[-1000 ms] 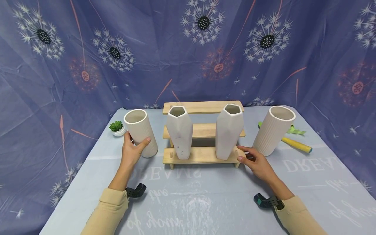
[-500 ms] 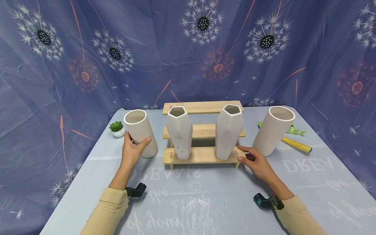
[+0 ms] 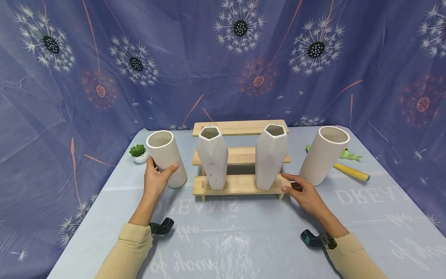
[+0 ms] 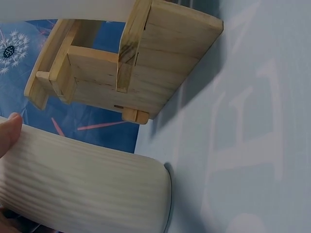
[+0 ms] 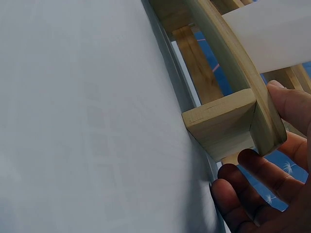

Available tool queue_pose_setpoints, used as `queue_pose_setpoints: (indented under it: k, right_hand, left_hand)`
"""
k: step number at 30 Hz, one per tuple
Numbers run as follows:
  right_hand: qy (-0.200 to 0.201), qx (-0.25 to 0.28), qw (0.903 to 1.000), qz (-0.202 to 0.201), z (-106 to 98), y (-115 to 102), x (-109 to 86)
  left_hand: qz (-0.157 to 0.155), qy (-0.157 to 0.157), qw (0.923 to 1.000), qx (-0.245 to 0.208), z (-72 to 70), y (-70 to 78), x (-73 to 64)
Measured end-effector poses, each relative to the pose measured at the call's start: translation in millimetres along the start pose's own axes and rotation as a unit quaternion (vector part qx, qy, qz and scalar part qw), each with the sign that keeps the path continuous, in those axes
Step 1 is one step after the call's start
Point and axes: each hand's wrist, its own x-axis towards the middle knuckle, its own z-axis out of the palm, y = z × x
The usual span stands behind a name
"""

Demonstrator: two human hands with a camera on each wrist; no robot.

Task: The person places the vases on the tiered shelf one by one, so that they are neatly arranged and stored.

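Note:
On the left, my left hand (image 3: 155, 182) grips a ribbed white cylindrical vase (image 3: 168, 157) around its lower side. In the left wrist view this vase (image 4: 87, 179) stands on the tabletop, with the thumb against its wall. My right hand (image 3: 304, 195) holds the right end of the lowest step of a wooden three-tier display stand (image 3: 241, 184). The right wrist view shows the thumb at that step's edge (image 5: 269, 116) and fingertips (image 5: 248, 158) beneath its end. Two faceted white vases, one left (image 3: 213, 159) and one right (image 3: 271, 159), stand upright on the lowest step.
A second ribbed vase (image 3: 324, 157) stands right of the stand, just beyond my right hand. Behind it lie a yellow stick-like object (image 3: 352, 171) and a green ribbon (image 3: 350, 155). A small potted succulent (image 3: 138, 152) sits at the left. A blue dandelion-print curtain (image 3: 195, 58) hangs behind.

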Motion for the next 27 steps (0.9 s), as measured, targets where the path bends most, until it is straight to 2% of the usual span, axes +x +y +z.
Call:
queue_pose_setpoints:
  k: [5, 11, 21, 27]
  right_hand:
    - [0.001, -0.003, 1.0, 0.004, 1.1, 2.4, 0.7]
    - [0.004, -0.006, 1.0, -0.001, 0.7, 0.0, 0.2]
    - [0.006, 0.002, 0.9999, -0.01, 1.0, -1.2, 0.5]
    - [0.007, -0.003, 0.9999, -0.01, 1.3, 0.9, 0.9]
  left_hand:
    - [0.003, 0.007, 0.9999, -0.007, -0.1, -0.1, -1.8]
    - [0.009, 0.012, 0.9996, -0.024, -4.0, 8.1, -4.0]
    - [0.033, 0.038, 0.9975, -0.049, -14.3, 38.5, -6.4]
    - [0.06, 0.029, 0.9961, -0.058, -20.1, 58.9, -3.5]
